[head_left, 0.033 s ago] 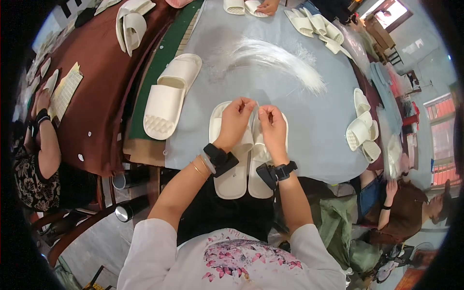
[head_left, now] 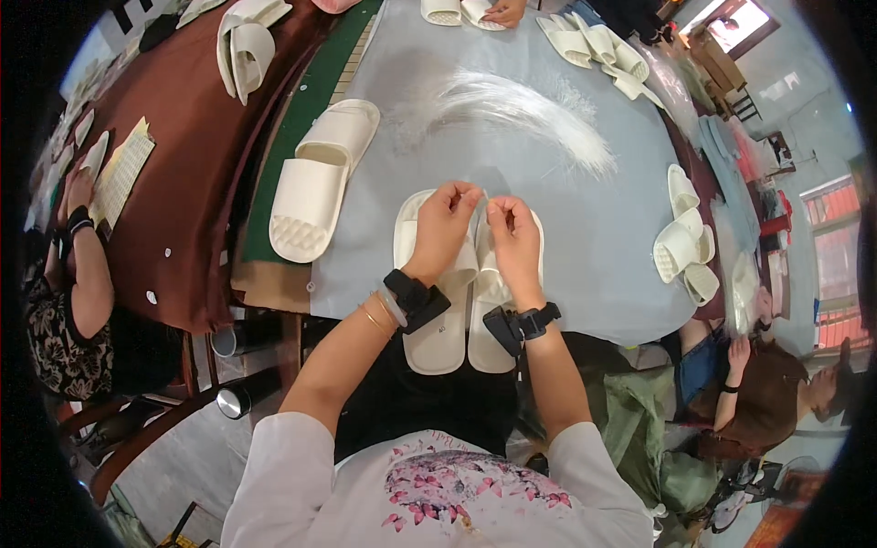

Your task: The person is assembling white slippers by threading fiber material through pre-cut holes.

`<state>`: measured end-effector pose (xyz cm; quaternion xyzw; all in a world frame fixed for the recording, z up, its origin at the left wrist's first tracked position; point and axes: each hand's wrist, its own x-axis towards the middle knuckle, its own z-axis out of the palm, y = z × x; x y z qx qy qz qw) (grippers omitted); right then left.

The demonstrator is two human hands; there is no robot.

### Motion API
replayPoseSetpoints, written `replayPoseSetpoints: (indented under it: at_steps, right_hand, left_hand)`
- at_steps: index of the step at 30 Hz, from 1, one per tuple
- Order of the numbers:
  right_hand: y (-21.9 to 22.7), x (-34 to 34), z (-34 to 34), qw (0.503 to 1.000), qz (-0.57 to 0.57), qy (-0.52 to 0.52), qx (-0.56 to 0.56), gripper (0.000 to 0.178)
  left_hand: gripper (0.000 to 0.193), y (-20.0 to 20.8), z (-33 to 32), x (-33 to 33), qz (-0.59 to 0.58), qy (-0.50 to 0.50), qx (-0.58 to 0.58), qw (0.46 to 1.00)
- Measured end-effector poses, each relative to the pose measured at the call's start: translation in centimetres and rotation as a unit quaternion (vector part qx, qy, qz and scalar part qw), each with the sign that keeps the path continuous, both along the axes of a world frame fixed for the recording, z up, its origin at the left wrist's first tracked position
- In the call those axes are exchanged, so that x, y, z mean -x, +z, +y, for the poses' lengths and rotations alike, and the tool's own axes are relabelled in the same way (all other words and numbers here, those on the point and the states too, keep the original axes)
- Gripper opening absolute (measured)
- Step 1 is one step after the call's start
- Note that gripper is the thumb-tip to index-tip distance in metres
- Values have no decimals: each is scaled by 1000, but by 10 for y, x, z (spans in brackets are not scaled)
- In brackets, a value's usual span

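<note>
A pair of white slippers lies side by side at the table's near edge: the left slipper (head_left: pixel 440 342) and the right slipper (head_left: pixel 491 340). Above their straps, my left hand (head_left: pixel 442 230) and my right hand (head_left: pixel 517 247) meet with fingers closed in a pinch. Between the fingertips shows a tiny piece of a thin pale strand (head_left: pixel 485 194); the rest is hidden by the fingers. Beyond my hands a fanned bundle of clear, whitish plastic strands (head_left: pixel 525 111) is spread over the table. Stacked white slippers (head_left: pixel 315 196) lie to the left of my hands.
The grey-blue tabletop (head_left: pixel 603 256) holds more white slippers (head_left: pixel 681 242) at right and a group of slippers (head_left: pixel 598 50) at far right. A co-worker's hand (head_left: pixel 504 11) touches slippers at the far edge. A brown-covered table (head_left: pixel 183 210) adjoins at left, with a co-worker's arm (head_left: pixel 91 265).
</note>
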<state>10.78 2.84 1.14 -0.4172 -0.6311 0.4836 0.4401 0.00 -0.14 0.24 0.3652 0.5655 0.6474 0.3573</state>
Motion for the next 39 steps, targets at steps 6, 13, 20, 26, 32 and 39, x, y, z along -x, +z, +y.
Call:
replayPoseSetpoints:
  at_steps: [6,13,20,26,32,39]
  right_hand:
    - [-13,1,5,1000,11,-9,21,11]
    - [-5,2,2,1000,-7,-4,3,11]
    - [-7,1,4,1000,-5,-8,-13,12]
    - [-8,0,3,1000,1,-5,13,11]
    - [-4,1,2,1000,-10,8,-13,11]
    - [-4,0,1,1000,-21,2,-19,12]
  left_hand:
    - [20,-16,5,6,60,-35,-4,998]
    - [20,-11,5,3,0,6,-25,1000]
    - [19,0,2,2,34,-6,0,999]
    - [18,-10,3,1,48,-12,-9,999]
    - [17,-12,3,4,45,-3,-24,999]
    - [19,-2,2,1,35,17,1,999]
